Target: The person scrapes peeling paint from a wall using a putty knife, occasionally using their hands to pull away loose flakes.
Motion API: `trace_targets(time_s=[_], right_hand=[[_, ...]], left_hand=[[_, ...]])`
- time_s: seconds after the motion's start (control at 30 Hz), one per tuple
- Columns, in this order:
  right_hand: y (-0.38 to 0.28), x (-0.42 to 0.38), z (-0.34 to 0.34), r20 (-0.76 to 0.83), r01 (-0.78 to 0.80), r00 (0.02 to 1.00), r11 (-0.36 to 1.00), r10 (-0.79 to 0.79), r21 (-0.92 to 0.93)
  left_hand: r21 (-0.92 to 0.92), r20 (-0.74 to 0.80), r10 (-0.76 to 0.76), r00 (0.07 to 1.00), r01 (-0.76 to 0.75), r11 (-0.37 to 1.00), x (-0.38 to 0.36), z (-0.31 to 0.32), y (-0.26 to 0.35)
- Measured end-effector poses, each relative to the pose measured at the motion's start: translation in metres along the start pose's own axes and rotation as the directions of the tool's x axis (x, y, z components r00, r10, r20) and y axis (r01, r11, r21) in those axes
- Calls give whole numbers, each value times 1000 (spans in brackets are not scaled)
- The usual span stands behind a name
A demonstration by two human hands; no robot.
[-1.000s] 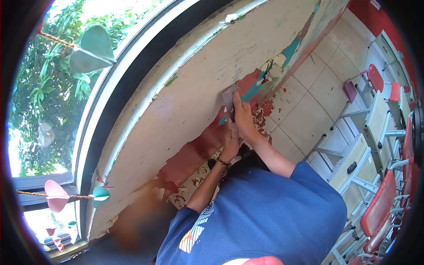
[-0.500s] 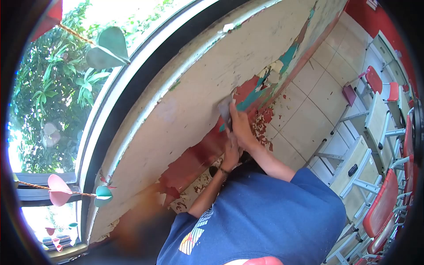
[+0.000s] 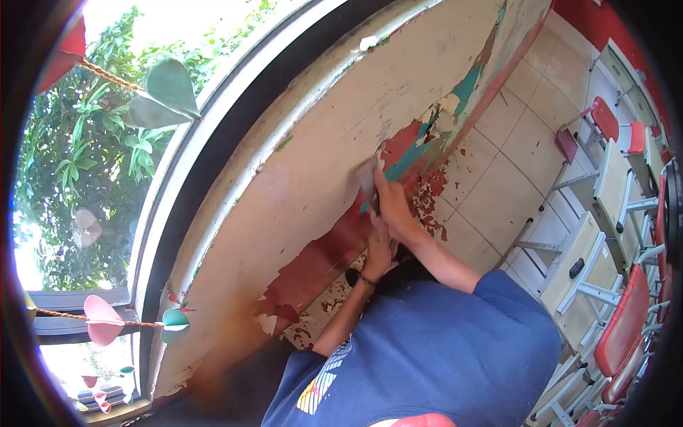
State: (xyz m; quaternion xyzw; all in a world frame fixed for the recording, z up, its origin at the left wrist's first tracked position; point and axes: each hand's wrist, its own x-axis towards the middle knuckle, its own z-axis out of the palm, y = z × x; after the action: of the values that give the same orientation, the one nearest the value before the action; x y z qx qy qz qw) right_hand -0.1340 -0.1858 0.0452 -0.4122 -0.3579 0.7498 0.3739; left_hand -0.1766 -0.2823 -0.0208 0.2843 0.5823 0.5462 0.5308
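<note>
Here both hands, right hand (image 3: pixel 393 206) above left hand (image 3: pixel 379 250), clench a scraper (image 3: pixel 367 178) against the peeling wall (image 3: pixel 313 164).

Classroom under repair: rows of desks (image 3: pixel 580 267) w/ red chairs (image 3: pixel 626 320), tiled floor (image 3: pixel 498 185), peeling wall paint (image 3: pixel 405 146).

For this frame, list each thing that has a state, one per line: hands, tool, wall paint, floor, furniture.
Right hand: pressing the scraper against the wall.
Left hand: gripping the scraper's handle, below the right hand.
Scraper: blade flat on the wall.
Wall paint: cream coat partly peeled, red and teal showing beneath.
Floor tiles: littered with paint flakes by the wall.
Red chairs: upright, unoccupied, beside desks.
</note>
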Motion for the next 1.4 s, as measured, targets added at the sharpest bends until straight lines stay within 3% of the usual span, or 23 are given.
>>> trace_targets(time_s=[0.07,0.2,0.23,0.3,0.37,0.4,0.47,0.57,0.63,0.7,0.77,0.87,0.97,1.07,1.27,1.33,1.4], right_hand=[[-26,8,0,-17,52,999,998,-51,34],[-35,12,-2,-32,184,983,982,-182,46],[-27,11,-2,-24,203,979,978,-202,43],[3,2,-7,-15,12,1000,998,-13,-56],[13,3,-6,-31,49,998,997,-51,-60],[15,2,-4,-42,64,997,996,-67,-70],[-5,5,-3,-23,66,998,998,-67,-13],[-32,10,2,18,149,989,988,-150,38],[-34,12,4,35,215,976,975,-217,51],[-11,8,-3,-31,116,992,991,-118,-67],[0,2,-8,5,93,996,994,-93,-58],[2,7,-10,40,39,998,999,-38,-15],[-14,2,-10,72,-14,997,1000,13,1],[-10,-2,-13,99,-73,993,997,70,30],[21,5,-17,64,-57,996,998,55,36],[15,8,-16,36,-82,996,997,81,14],[-11,10,-10,66,80,995,997,-80,-2]], left_hand=[[97,60,42,997,-48,994,20,2,16],[-22,82,203,976,-202,979,36,9,8],[-19,21,176,984,-176,984,23,13,9],[-16,-27,157,987,-157,987,3,9,-14],[-146,171,-35,985,60,987,2,-6,-43],[-135,177,-42,983,66,989,12,-9,-41],[214,110,298,948,-316,924,23,-13,-32],[67,170,210,963,-224,972,45,-5,6],[113,83,281,956,-289,951,39,4,0],[166,11,359,933,-356,920,26,11,-8],[81,-29,84,996,-82,993,9,11,-15],[101,77,16,997,-24,995,11,-2,-20],[97,162,33,986,-49,994,10,-4,-18],[-18,136,50,989,-48,999,6,3,-16],[-32,38,5,999,-4,999,5,-3,-39],[-14,23,-1,1000,2,1000,8,6,-5],[8,7,-25,1000,25,1000,18,3,9]])
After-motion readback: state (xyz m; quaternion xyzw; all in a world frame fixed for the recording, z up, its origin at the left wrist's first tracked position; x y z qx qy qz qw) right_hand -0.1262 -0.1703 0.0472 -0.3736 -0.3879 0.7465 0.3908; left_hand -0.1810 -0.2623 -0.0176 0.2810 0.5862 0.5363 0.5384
